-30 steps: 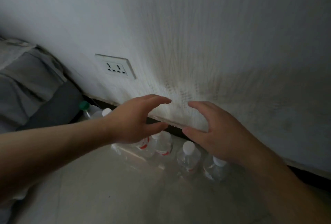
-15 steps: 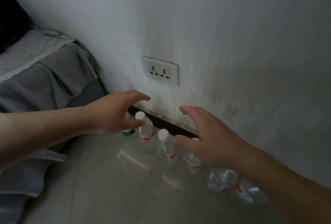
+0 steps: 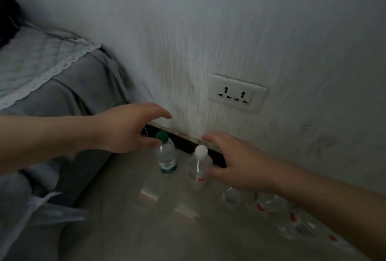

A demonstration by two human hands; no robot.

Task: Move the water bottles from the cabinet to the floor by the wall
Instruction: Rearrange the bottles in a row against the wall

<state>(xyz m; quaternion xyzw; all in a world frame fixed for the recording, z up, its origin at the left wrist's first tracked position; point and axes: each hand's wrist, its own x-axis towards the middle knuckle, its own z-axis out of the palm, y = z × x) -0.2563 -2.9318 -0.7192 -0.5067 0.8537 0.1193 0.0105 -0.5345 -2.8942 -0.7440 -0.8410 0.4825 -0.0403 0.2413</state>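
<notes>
A clear bottle with a green cap and green label stands on the floor against the black skirting. Right of it stands a clear bottle with a white cap and red label. Several more red-labelled bottles run on to the right along the wall, partly hidden under my right forearm. My left hand hovers open just left of the green cap, its thumb beside the cap. My right hand is open, its thumb close to the white-capped bottle; I cannot tell whether it touches.
A grey sofa with a white lace-edged cover fills the left side, close to the green-capped bottle. A double wall socket sits on the white wall above the bottles. Pale tiled floor lies in front.
The view has swung left along the wall, so the socket has slid to the right. Both hands have shifted left along the row and stayed open; they now flank the green-capped and white-capped bottles.
</notes>
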